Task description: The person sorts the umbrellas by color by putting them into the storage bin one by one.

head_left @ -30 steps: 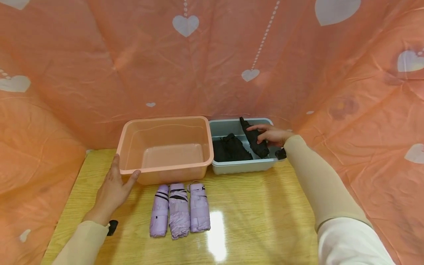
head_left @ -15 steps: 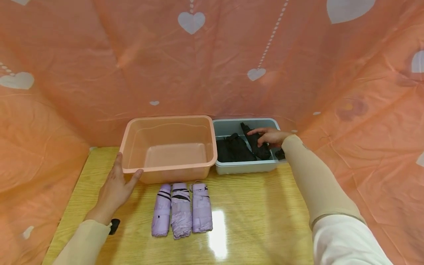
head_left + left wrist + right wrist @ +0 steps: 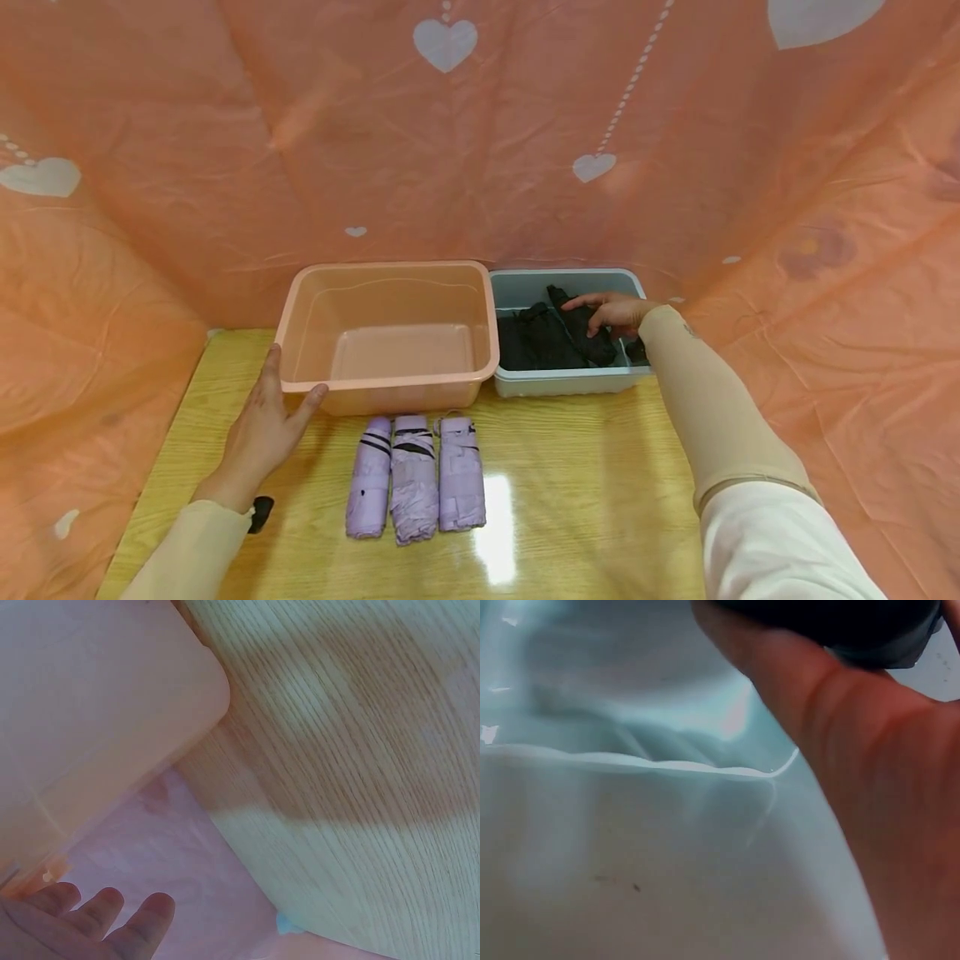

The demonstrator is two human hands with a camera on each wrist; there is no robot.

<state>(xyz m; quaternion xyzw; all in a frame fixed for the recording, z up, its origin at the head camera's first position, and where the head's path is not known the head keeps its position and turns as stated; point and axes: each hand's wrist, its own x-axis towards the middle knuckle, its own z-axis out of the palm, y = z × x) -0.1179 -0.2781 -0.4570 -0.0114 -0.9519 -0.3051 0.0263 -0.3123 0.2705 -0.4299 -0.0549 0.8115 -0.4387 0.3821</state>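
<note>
In the head view my right hand holds a black folded umbrella from above, thumb on one side and fingers over it. The umbrella lies slanted inside the grey-blue bin, right of other black folded umbrellas whose number I cannot tell. Close up, the right wrist view has the dark umbrella against the palm side. My left hand rests at the front left corner of the orange bin, thumb at the front rim, fingers straight along the side.
Three purple folded umbrellas lie side by side on the wooden table, in front of the orange bin. The two bins stand against each other. An orange heart-patterned sheet hangs behind and at both sides.
My right hand has lowered the black umbrella into the grey-blue bin; its far end, earlier up at the back rim, now lies below it. The left hand stays at the orange bin.
</note>
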